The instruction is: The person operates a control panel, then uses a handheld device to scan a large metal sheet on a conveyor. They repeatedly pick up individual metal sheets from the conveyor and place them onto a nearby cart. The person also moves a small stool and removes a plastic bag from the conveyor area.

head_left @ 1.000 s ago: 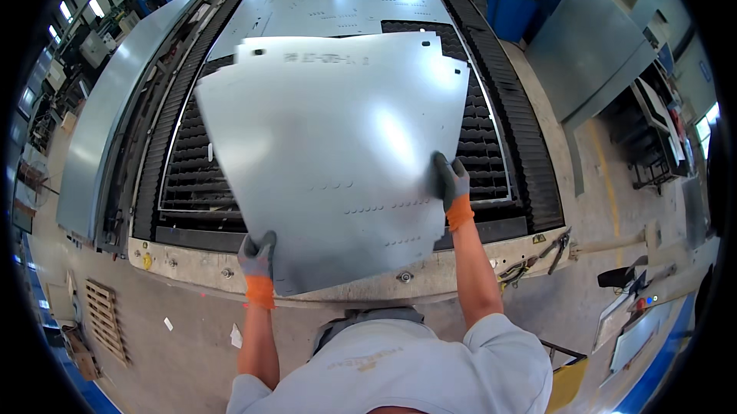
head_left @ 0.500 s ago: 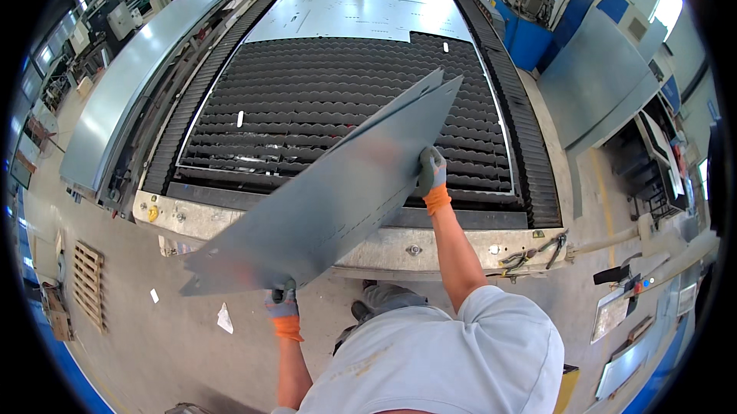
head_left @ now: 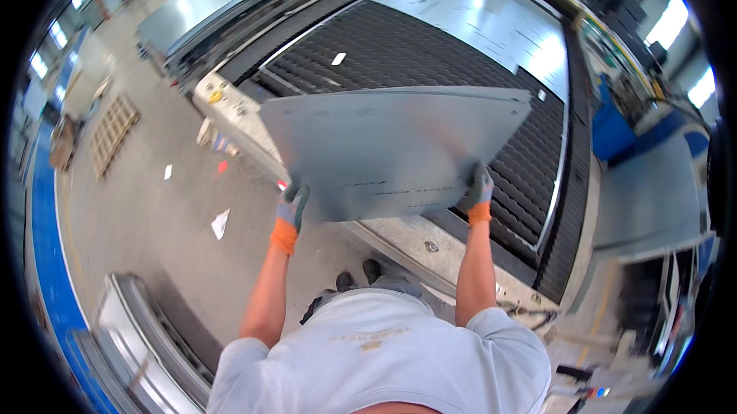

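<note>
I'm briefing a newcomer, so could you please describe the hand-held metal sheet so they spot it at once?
Find the big table with dark slats, upper right. By its near edge, a person's gloved left hand and right hand grip a grey metal sheet. Unlike the shinier sheet lying on the table's far end, this one is held between two hands.

Below the grip, the shirt [head_left: 376, 372] bears an unreadable print [head_left: 371, 337]. Above the grip, the metal sheet [head_left: 391, 145] carries illegible marks [head_left: 357, 112].

Windows [head_left: 668, 21] glow white on both sides; on the grey floor [head_left: 180, 253], a pallet [head_left: 115, 134] lies near a blue strip [head_left: 55, 260].
</note>
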The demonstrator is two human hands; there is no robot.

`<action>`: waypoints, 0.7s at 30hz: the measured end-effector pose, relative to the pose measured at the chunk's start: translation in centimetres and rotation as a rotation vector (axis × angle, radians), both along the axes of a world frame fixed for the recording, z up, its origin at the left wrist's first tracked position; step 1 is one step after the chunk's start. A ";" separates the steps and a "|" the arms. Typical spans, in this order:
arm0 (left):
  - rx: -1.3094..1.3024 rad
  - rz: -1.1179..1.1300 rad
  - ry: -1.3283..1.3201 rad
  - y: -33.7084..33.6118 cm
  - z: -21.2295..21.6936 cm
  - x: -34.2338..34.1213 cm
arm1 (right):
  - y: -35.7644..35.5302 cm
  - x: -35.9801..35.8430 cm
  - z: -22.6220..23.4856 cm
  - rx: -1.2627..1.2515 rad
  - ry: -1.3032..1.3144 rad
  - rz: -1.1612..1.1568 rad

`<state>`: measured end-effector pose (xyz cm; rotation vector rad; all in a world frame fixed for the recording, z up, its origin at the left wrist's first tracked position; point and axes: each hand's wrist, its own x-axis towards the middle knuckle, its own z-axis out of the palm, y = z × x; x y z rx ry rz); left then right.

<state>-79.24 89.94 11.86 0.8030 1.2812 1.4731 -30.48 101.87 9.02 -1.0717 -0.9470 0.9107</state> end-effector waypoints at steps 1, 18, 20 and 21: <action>-0.021 0.055 -0.023 0.1 -0.8 -0.8 | 0.0 -1.2 0.8 -0.036 0.091 0.068; -0.429 0.469 0.432 -5.7 5.9 -3.6 | -1.9 -15.1 4.4 -0.161 -0.066 0.238; -0.470 0.563 0.524 -8.8 7.5 -6.8 | -3.5 -20.4 6.6 -0.211 -0.069 0.299; -0.471 0.592 0.477 -10.7 8.3 -8.8 | -4.9 -23.9 8.2 -0.243 -0.040 0.346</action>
